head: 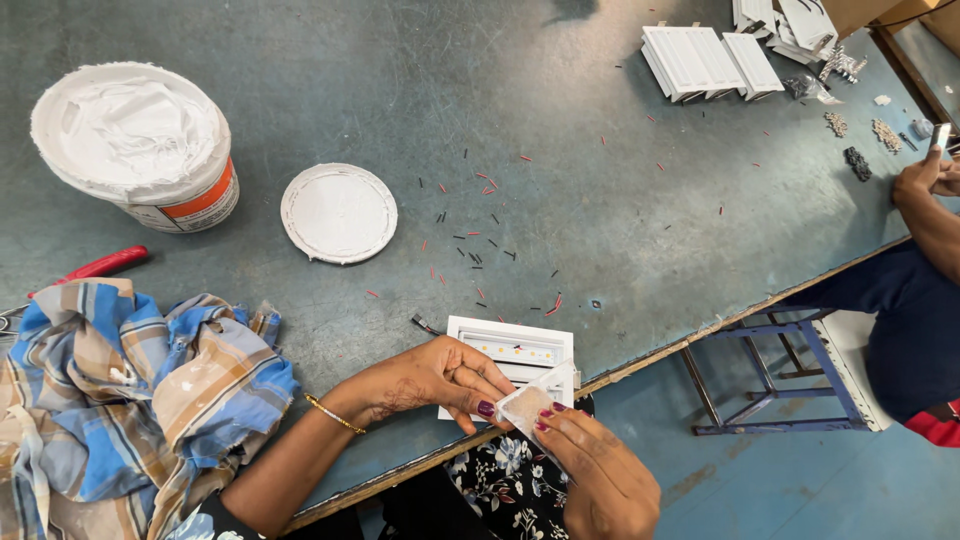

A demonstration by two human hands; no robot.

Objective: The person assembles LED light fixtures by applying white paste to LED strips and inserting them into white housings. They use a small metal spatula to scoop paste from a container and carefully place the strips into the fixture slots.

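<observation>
A small clear plastic pouch (pixel 532 402) is pinched between the fingertips of my left hand (pixel 425 380) and my right hand (pixel 595 470) at the near table edge. Under my left hand lies a white rectangular light housing (pixel 520 348) with a row of small yellow diodes showing. A short black wire (pixel 424 324) sticks out from its left end. My left wrist wears a thin gold bangle.
An open white tub of white paste (pixel 140 140) and its round lid (pixel 338 212) sit at the far left. A checked cloth (pixel 130 390) and red-handled pliers (pixel 100 266) lie left. Red and black wire offcuts (pixel 480 245) litter the table. More white housings (pixel 705 60) are stacked far right, near another person's hand (pixel 920 175).
</observation>
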